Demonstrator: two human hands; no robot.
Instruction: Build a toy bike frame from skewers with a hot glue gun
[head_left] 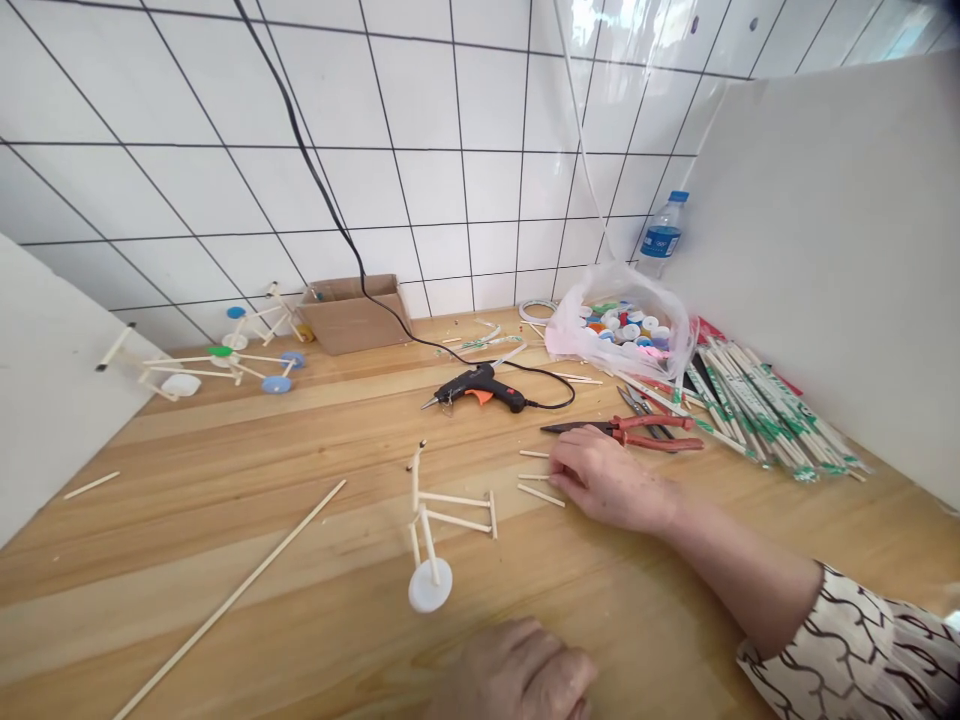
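My right hand [611,478] lies on the table with its fingers curled together, fingertips at the end of a short wooden stick [534,477]. Other short sticks lie just beside the fingertips, and pliers with red handles [637,432] lie right behind the hand. Near the bottom edge, my left hand [517,672] rests closed in a loose fist; nothing shows in it. Between and left of the hands stands a small stick frame [454,497], with a white bottle cap [430,586] fixed as a wheel. Beyond it lies a black hot glue gun [480,387].
A long stick [232,598] lies at left. Finished-looking stick models with cap wheels [221,360] stand by a cardboard box [352,315]. At right are a plastic bag of caps [619,320], wrapped sticks [772,405] and a water bottle [661,240]. A black cord [322,180] hangs down.
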